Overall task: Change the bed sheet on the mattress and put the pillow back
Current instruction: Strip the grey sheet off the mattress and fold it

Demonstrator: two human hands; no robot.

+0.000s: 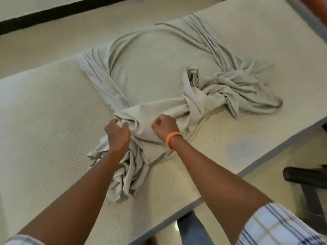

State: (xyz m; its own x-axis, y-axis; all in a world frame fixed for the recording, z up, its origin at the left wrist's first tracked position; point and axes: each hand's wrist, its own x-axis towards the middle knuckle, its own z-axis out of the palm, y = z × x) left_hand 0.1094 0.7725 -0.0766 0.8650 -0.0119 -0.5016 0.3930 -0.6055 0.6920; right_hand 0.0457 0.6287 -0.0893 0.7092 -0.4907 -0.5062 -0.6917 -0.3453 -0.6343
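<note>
A pale grey bed sheet [155, 80] lies bunched and twisted on the bare cream mattress [44, 106], whose top has a small honeycomb pattern. Part of the sheet is spread flat in the middle, with gathered folds around it and a knotted heap at the right. My left hand [117, 134] grips a bunch of the sheet near the mattress's middle. My right hand [165, 125], with an orange band at the wrist, grips the sheet's fabric right beside it. A crumpled tail of sheet hangs down toward me under my left forearm. No pillow is in view.
The mattress's near edge [194, 204] runs diagonally from lower middle to right. Beyond it is a glossy tiled floor [265, 177], my jeans leg [191, 228] and a dark chair base [306, 179] at the right. A dark strip [53, 13] runs along the far floor.
</note>
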